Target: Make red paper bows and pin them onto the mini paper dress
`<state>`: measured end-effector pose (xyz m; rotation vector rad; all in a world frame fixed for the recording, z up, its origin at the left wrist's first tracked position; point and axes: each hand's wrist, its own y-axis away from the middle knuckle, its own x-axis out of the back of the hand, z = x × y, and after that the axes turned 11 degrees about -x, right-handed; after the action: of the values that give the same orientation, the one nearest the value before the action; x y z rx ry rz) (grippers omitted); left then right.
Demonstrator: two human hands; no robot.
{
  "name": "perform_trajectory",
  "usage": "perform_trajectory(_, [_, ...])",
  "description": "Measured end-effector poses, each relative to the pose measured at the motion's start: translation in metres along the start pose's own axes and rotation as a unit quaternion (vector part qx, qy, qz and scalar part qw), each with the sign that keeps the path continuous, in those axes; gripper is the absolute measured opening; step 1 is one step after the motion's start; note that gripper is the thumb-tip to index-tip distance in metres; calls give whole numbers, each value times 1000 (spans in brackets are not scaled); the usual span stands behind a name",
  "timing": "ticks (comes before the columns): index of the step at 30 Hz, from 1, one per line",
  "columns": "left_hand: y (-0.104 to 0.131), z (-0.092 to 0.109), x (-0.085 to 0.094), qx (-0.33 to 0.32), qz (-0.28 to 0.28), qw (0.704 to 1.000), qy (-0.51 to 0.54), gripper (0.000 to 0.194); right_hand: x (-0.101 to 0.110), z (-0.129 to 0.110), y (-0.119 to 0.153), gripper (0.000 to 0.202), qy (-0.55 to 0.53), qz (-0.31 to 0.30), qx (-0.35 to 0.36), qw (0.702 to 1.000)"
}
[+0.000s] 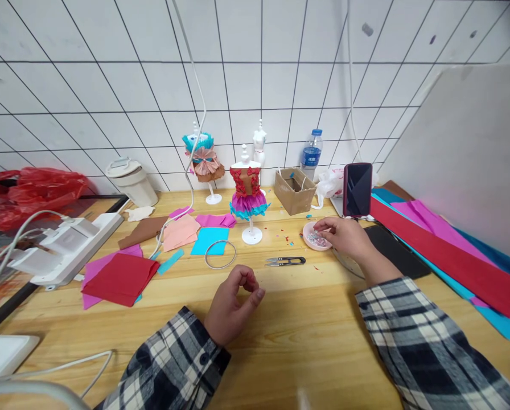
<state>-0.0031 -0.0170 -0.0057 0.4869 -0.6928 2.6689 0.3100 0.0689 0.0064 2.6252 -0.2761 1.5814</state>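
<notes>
My right hand reaches over a small pink dish of tiny shiny pieces, its fingertips pinched together at the dish; what they hold, if anything, is too small to name. Above the wood tabletop, my left hand has its fingers curled and its thumb apart, with nothing between them. Beyond it stands a mini dress form in a red, brown, purple and blue paper dress. Thread snips and a metal ring lie between the hands and the form.
Behind are another dressed form, a bare white form, a cardboard box, a bottle and an upright phone. Coloured paper lies left, long sheets right. A power strip is far left.
</notes>
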Motion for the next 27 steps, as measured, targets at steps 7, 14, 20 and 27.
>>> perform_trajectory(7, [1, -2, 1, 9, -8, 999, -34, 17, 15, -21, -6, 21, 225, -11, -10, 974])
perform_trajectory(14, [-1, 0, 2, 14, -19, 999, -47, 25, 8, -33, -10, 23, 303, -53, -38, 951])
perform_trajectory(20, [0, -1, 3, -20, -42, 999, -14, 26, 8, -30, -11, 24, 307, -65, -32, 949])
perform_trajectory(27, [2, -1, 3, -51, -47, 998, 13, 26, 5, -25, -13, 25, 315, -58, -32, 947])
